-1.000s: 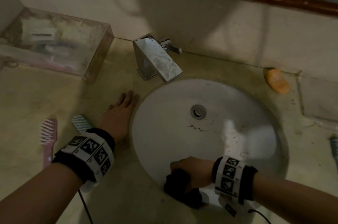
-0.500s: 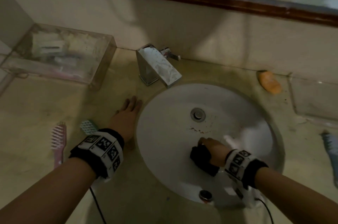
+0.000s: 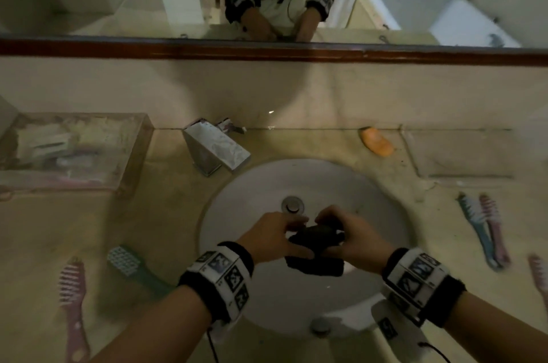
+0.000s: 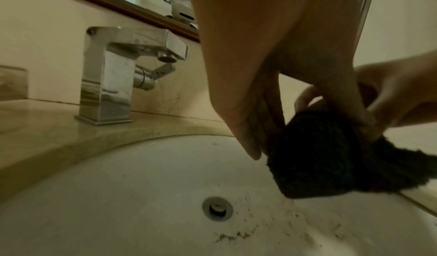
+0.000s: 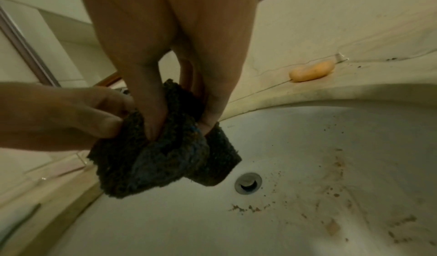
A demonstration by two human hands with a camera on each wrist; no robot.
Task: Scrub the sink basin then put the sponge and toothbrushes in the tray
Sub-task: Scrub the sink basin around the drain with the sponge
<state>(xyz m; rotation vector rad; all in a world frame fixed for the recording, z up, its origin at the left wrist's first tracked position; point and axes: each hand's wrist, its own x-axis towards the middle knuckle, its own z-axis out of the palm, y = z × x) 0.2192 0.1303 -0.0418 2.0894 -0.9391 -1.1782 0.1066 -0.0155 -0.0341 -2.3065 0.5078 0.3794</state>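
Note:
Both hands hold a dark, shaggy sponge (image 3: 318, 239) (image 4: 314, 159) (image 5: 163, 155) in the air above the white sink basin (image 3: 252, 184) (image 5: 331, 129), near its drain (image 3: 293, 204). My left hand (image 3: 274, 236) (image 4: 257, 129) pinches the sponge's left end; my right hand (image 3: 347, 232) (image 5: 175, 123) grips its right end with curled fingers. Brown specks stain the basin (image 4: 141, 176) around the drain. A pink toothbrush (image 3: 72, 294) and a green one (image 3: 130, 266) lie on the counter to the left. More toothbrushes (image 3: 483, 229) lie to the right. The clear tray (image 3: 130, 167) stands at the back left.
A square chrome faucet (image 3: 215, 149) (image 4: 111, 73) stands behind the basin. An orange soap bar (image 3: 376, 141) (image 5: 312, 71) lies at the back right by the wall. A mirror with a wooden frame (image 3: 267, 51) runs along the wall above.
My left hand left the counter beside the basin and came onto the sponge. My right hand lifted the sponge off the basin's front wall to the middle, above the drain.

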